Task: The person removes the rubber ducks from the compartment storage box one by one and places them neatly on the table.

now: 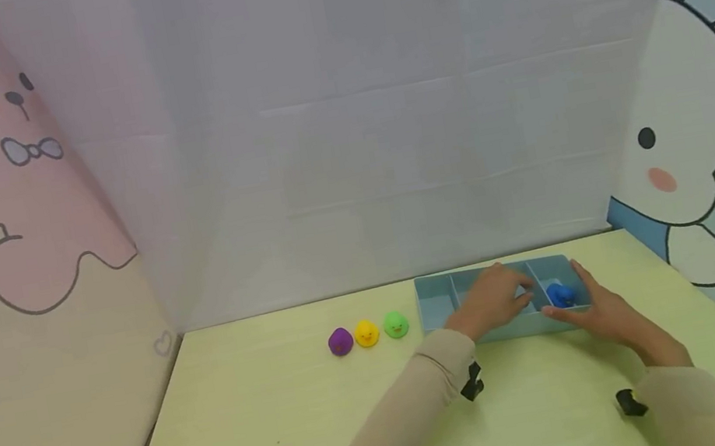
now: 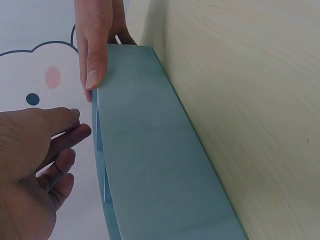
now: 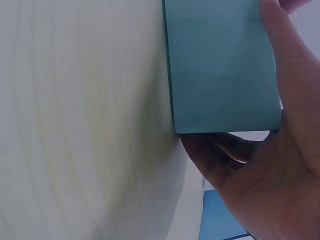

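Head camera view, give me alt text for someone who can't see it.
A person's right hand grips the right end of a blue-green divided box on a pale table, while the left hand is over its middle. A blue toy sits in the rightmost compartment; a purple toy, a yellow toy and a green toy sit left of the box.

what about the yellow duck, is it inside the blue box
No, the yellow duck sits on the table, outside the blue box, beside the green duck.
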### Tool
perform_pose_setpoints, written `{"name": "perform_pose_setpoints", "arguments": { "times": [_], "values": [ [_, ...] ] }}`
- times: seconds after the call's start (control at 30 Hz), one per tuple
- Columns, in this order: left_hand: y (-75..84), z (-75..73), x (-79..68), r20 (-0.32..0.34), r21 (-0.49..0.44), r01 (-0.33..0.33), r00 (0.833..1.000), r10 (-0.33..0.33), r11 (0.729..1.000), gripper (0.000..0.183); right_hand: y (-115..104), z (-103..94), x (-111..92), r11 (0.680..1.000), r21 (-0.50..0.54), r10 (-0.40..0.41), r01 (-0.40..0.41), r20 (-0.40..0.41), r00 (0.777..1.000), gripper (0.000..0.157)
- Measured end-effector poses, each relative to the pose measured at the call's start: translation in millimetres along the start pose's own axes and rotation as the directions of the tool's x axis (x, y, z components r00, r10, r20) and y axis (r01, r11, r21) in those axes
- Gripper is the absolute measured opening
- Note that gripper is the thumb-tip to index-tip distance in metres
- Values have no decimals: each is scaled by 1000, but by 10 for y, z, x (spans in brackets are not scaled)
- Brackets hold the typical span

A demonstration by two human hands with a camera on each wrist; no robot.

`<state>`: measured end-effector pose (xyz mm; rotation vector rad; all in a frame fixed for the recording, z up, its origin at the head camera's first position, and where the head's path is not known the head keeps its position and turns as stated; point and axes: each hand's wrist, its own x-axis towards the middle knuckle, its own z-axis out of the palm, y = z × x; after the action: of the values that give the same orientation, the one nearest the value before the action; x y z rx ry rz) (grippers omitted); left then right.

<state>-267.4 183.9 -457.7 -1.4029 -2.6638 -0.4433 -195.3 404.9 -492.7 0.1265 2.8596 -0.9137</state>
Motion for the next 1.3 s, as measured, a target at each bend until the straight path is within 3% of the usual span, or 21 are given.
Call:
{"name": "perform_pose_setpoints", "arguments": {
  "times": [0.2, 0.37, 0.6, 0.8, 1.1, 1.3],
  "values": [
    [151, 19, 133, -21, 89, -17, 1000, 19, 996, 28, 23, -27, -55, 998, 54, -20, 20, 3, 1000, 118],
    [211, 26, 205, -19, 91, 24, 1000, -23, 996, 28, 10, 13, -43, 998, 52, -30, 30, 3, 1000, 118],
    [236, 179, 400, -19, 101, 72, 997, -71, 992, 26, 25, 26, -50, 998, 43, -40, 40, -1, 999, 118],
    [294, 272, 508, 22, 107, 92, 995, -95, 990, 25, 22, 5, -54, 998, 38, -57, 57, -5, 998, 118],
    [337, 317, 631, 37, 118, 153, 987, -158, 981, 25, 27, 0, -45, 997, 39, -61, 62, -25, 998, 118],
    [364, 368, 715, 48, 178, 209, 974, -220, 962, 20, 41, 11, -46, 996, 50, -68, 70, -28, 997, 117]
  ]
}}
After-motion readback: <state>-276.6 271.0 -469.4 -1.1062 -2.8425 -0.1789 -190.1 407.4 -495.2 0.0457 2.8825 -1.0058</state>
